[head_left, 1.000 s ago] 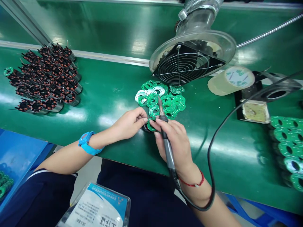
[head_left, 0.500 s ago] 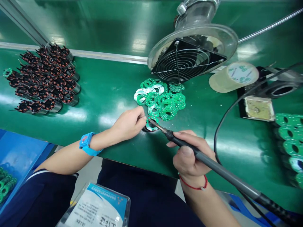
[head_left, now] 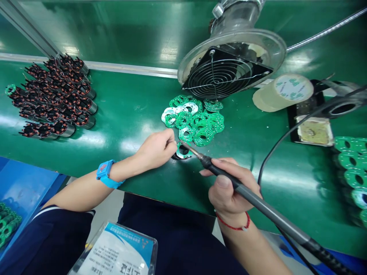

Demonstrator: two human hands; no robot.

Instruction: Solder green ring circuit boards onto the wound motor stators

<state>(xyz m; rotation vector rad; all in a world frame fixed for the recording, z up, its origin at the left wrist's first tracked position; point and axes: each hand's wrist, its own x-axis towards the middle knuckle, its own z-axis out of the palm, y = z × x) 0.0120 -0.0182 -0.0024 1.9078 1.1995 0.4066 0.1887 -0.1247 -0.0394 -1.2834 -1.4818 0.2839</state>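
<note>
My right hand (head_left: 232,187) is closed around a soldering iron (head_left: 258,204), pen-fashion. The iron's tip lies at the upper edge of a ring-shaped green circuit board (head_left: 183,153), which sits on a dark motor stator (head_left: 178,157), mostly hidden. Against the left side of that part, my left hand (head_left: 156,149) is closed, thumb and forefinger pressed together at its edge. Whether it grips the stator or something thin is hidden by the fingers. Just beyond lies a heap of loose green and white ring boards (head_left: 200,124).
Rows of wound stators (head_left: 60,95) stand at the left. A fume extractor (head_left: 218,76) hangs over the heap. To the right are a tape roll (head_left: 282,93), a soldering sponge (head_left: 314,130), the iron's cable (head_left: 275,139) and more stators topped with boards (head_left: 354,162). A blue bin (head_left: 31,191) is lower left.
The iron's tip has shifted slightly up and away from the board's inner area. My left hand stays almost where it was, and the view has moved a little.
</note>
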